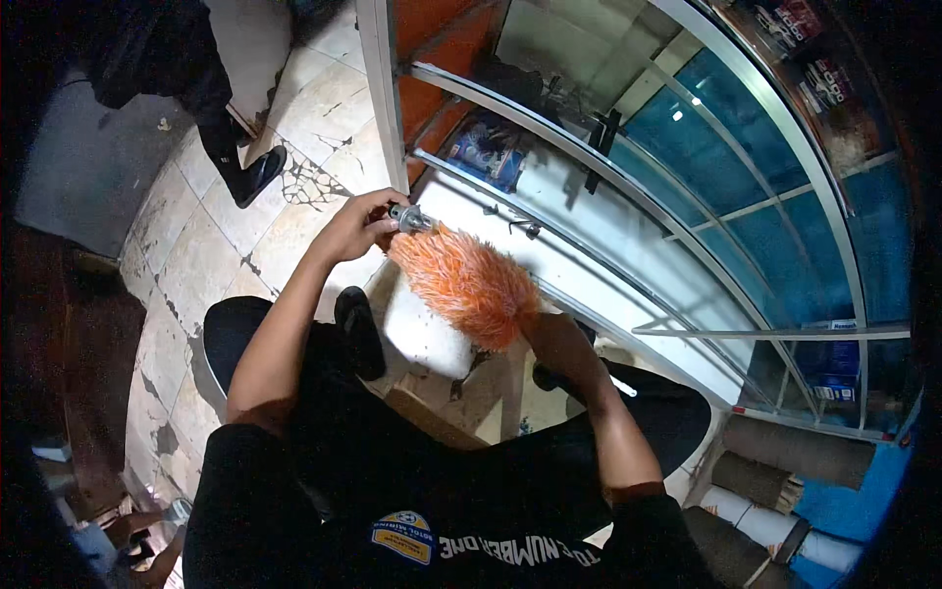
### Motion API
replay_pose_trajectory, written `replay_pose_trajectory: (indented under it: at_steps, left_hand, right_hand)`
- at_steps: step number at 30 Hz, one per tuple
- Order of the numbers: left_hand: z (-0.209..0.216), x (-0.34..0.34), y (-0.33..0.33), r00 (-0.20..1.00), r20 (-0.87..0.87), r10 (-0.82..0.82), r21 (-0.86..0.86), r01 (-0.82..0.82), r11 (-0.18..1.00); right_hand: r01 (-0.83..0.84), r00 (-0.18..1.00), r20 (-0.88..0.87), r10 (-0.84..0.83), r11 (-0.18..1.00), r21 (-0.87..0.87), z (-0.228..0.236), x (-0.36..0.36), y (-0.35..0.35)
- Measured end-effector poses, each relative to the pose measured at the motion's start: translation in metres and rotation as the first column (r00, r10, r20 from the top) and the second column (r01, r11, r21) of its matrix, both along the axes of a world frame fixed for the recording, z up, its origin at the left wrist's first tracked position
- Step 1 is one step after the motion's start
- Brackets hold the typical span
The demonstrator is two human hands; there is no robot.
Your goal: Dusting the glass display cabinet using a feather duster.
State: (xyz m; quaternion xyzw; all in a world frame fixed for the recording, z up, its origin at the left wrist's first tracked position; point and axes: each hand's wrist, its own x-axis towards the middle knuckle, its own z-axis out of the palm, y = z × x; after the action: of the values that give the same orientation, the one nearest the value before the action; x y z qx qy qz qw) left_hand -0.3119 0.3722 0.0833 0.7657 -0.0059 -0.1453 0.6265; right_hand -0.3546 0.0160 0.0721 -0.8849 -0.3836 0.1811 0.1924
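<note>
Left fingers (381,228) pinch a silver fitting (413,220), right fingers (551,341) grip an orange duster (466,280); the shirt (471,515) bears lettering (517,549).

- Cracked, pale floor tiles (196,236) on the left, with a mosaic-like patch of broken pieces (316,185).
- 1 other person in black trousers (186,59) at upper left, wearing a black slide sandal (263,172).
- A grey panel (93,182) beside that person.
- Dark reddish-brown furniture (103,363) along the left edge.
- An aluminium-framed glass display cabinet (380,98) across the upper right, with blue-green panes (667,133) and an orange inner side (446,39).
- A blue printed package (483,152) inside it.
- Blue boxes (839,368) near its lower right corner.
- 2 brown textured rolls (795,454) and a white roll (829,552) at lower right.
</note>
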Motion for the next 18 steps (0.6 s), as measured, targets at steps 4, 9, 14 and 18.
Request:
replay_pose_trajectory:
  at_steps: [4,9,14,18]
  left_hand:
    - [-0.007,0.002,0.002,0.994,0.090,-0.065,0.148,0.051,0.988]
    - [-0.018,0.001,0.005,0.895,0.415,-0.167,0.511,-0.077,0.856]
    - [-0.020,0.005,0.002,0.904,0.413,-0.114,0.503,-0.122,0.856]
    - [-0.036,0.005,-0.003,0.940,0.341,-0.006,0.397,-0.138,0.907]
  right_hand:
    - [0.148,0.987,-0.063,-0.146,0.988,0.036,0.037,-0.003,0.005]
    - [0.080,0.993,0.077,-0.084,0.995,0.052,0.027,-0.007,-0.009]
    - [0.001,0.994,-0.103,-0.041,0.931,-0.364,0.003,-0.012,-0.011]
    - [0.012,0.994,-0.102,-0.037,0.972,-0.235,-0.019,-0.031,-0.007]
